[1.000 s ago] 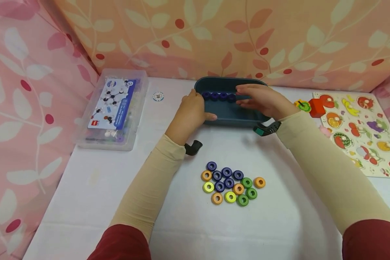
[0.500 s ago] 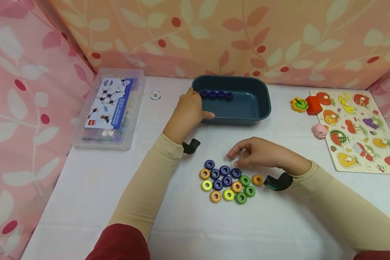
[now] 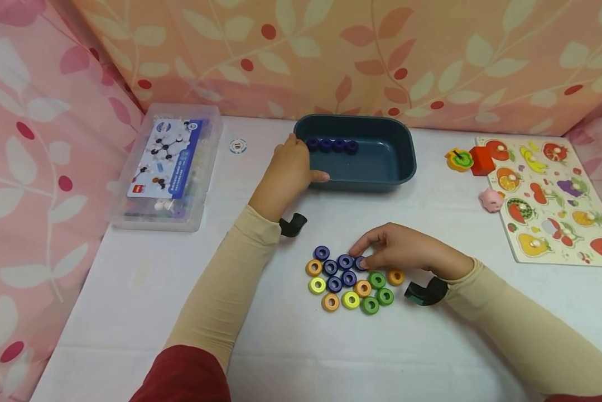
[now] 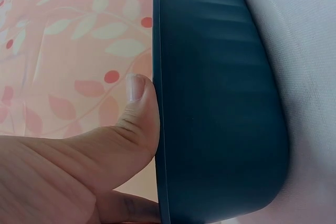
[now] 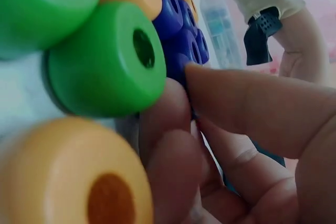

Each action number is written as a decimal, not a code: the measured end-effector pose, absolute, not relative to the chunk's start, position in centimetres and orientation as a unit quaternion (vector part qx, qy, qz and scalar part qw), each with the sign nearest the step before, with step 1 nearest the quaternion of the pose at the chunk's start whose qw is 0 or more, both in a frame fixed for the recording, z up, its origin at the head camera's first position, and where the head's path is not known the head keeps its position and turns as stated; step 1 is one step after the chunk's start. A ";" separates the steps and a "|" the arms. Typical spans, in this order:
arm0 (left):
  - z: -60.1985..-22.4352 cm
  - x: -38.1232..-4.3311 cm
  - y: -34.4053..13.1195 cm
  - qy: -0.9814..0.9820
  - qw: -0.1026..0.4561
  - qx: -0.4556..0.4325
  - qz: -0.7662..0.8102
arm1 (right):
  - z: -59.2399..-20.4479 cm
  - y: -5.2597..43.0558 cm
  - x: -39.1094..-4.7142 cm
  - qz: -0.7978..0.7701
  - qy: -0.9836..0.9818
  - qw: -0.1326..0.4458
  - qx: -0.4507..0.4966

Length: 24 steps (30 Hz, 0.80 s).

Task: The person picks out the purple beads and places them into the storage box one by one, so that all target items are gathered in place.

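My left hand (image 3: 287, 177) grips the left end of a dark blue-green plastic tub (image 3: 376, 185). Its thumb lies on the tub's rim in the left wrist view. Inside the tub, a short row of dark blue ring beads (image 3: 338, 145) lines the back left. On the table in front, my right hand (image 3: 413, 251) pinches a dark blue ring bead (image 3: 359, 263) between thumb and fingers; in the right wrist view the fingertips partly cover that bead. It sits at the upper right of a loose group of blue, orange, yellow and green (image 5: 110, 61) ring beads.
A clear plastic case (image 3: 200, 206) with a molecular model label stands at the left. To the right lie a fruit puzzle board (image 3: 557, 229), a red block (image 3: 482, 161), a yellow-green piece (image 3: 459, 160) and a pink piece (image 3: 491, 199). A round token (image 3: 238, 146) lies left of the tub.
My right hand has left the tub, come down to the bead group and taken hold of a blue bead. My left hand has stayed on the tub.
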<state>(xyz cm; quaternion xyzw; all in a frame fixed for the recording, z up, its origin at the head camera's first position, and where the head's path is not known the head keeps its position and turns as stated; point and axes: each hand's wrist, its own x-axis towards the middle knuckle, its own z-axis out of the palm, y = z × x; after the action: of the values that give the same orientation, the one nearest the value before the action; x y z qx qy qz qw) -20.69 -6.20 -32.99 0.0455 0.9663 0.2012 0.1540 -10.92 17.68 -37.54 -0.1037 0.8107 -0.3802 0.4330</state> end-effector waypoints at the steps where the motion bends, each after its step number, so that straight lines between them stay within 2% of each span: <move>1: -33.0 -20.7 -6.2 0.966 0.153 0.045 0.202 | -37.6 17.7 -11.0 -0.386 0.810 0.431 -0.098; 9: -33.0 -20.7 -6.2 0.967 0.150 0.043 0.201 | -37.8 18.2 -12.3 -0.450 0.792 0.409 -0.047; 14: -33.0 -20.7 -6.2 0.968 0.149 0.048 0.196 | -36.3 18.4 -13.3 -0.450 0.802 0.390 -0.049; 18: -33.0 -20.7 -6.1 0.969 0.147 0.053 0.194 | -33.4 18.5 -15.1 -0.457 0.822 0.338 -0.037; 24: -33.1 -20.7 -6.2 0.969 0.144 0.051 0.196 | -31.1 18.6 -20.8 -0.536 0.813 0.224 0.041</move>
<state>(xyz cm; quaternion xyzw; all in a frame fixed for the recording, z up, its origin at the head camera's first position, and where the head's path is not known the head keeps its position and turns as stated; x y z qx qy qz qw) -20.69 -6.17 -33.07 0.0515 0.9687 0.1956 0.1439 -20.80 18.56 -31.07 0.0413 0.8131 -0.5357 0.2240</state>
